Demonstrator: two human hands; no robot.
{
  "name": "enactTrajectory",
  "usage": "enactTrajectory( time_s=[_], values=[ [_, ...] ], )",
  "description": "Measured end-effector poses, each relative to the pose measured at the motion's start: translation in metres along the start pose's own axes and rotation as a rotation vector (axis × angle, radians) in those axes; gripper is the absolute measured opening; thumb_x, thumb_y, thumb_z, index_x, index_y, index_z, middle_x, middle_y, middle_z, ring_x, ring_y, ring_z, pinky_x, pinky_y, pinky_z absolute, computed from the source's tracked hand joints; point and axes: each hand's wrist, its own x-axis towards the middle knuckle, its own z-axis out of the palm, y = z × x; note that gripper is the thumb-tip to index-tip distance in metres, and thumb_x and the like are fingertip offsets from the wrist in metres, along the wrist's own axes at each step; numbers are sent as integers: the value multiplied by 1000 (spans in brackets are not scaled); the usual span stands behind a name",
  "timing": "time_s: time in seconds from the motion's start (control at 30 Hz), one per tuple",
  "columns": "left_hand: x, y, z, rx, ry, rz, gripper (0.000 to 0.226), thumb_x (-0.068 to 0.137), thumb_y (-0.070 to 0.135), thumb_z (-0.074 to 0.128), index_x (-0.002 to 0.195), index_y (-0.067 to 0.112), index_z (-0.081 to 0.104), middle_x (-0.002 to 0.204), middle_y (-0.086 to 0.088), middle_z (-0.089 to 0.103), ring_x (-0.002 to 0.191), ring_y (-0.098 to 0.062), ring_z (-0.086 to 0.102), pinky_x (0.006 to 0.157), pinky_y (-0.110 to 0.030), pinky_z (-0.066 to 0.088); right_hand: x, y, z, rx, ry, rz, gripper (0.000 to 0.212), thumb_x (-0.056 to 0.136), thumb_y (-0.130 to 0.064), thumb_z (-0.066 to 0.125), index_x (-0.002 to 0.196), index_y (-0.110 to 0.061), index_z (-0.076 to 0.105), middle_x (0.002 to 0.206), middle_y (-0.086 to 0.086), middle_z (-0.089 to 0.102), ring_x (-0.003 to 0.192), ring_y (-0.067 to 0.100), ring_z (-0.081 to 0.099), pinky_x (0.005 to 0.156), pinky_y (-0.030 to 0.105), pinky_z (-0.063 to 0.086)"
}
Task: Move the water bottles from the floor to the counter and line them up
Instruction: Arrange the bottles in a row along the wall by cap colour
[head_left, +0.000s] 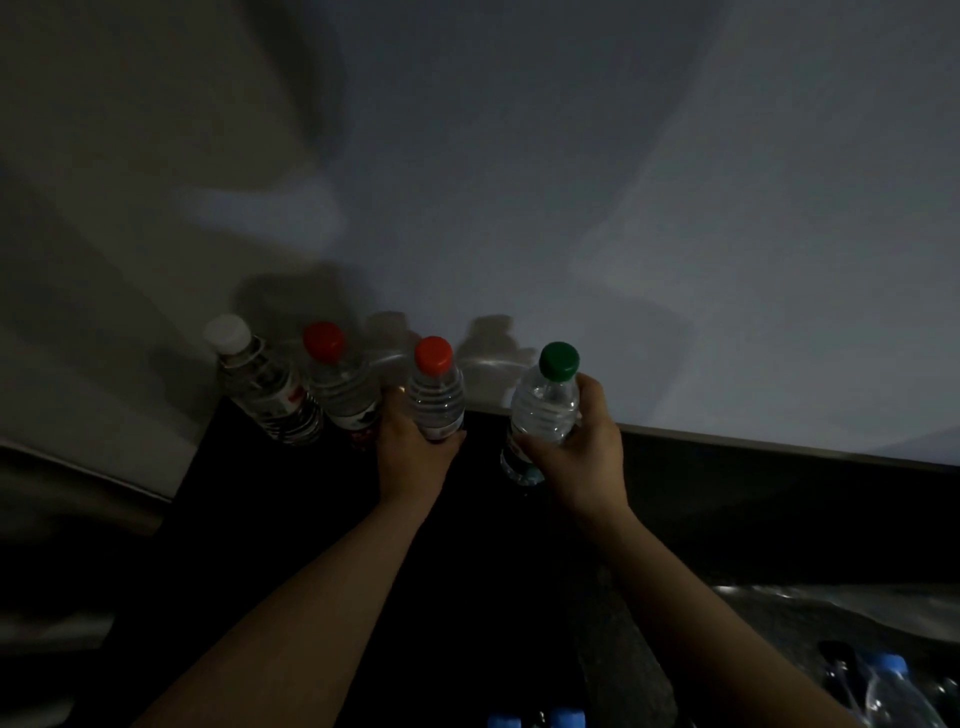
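Two hands are wrapping curled fingers round bottles over the dark counter (249, 519): left hand (413, 452) on the red-capped bottle (435, 397) at 12 o'clock, right hand (582, 457) on the green-capped bottle (545, 410) at 1 o'clock, its base contact staying unclear. A white-capped bottle (262, 384) is standing at 11 o'clock. Blue-capped bottles (883, 691) at 5 o'clock are being cut off.

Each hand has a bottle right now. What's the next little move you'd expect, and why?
Probably the right hand sets the green-capped bottle down on the counter, close beside the held red-capped bottle that the left hand grips. The white-capped bottle and the free red-capped bottle already stand in a row by the wall, and the green one is apart from that row.
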Motion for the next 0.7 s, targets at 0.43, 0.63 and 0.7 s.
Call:
enactTrajectory(
  time_s=[0.43, 0.63, 0.7],
  values=[
    [2, -6, 2, 12, -34, -23, 65, 58, 23, 87, 112, 14, 52, 108, 0, 63, 100, -14, 62, 89, -27, 48, 28, 4, 28, -30, 50, 40, 63, 69, -26, 79, 118, -39, 42, 103, -18, 58, 94, 3, 60, 85, 36, 56],
    [1, -1, 1, 23, -32, -32, 62, 58, 19, 88, 109, 14, 53, 105, 2, 63, 94, -9, 60, 81, -19, 43, 27, 4, 33, -108, 47, 30, 65, 70, -24, 80, 118, -37, 39, 109, -11, 59, 96, 8, 61, 84, 38, 57],
    [2, -1, 2, 31, -41, -47, 62, 58, 20, 88, 109, 14, 53, 105, 4, 63, 94, -8, 60, 81, -20, 44, 26, 2, 32, -139, 37, 11, 68, 69, -22, 80, 120, -38, 37, 114, -11, 58, 100, 8, 60, 86, 38, 56]
  ],
)
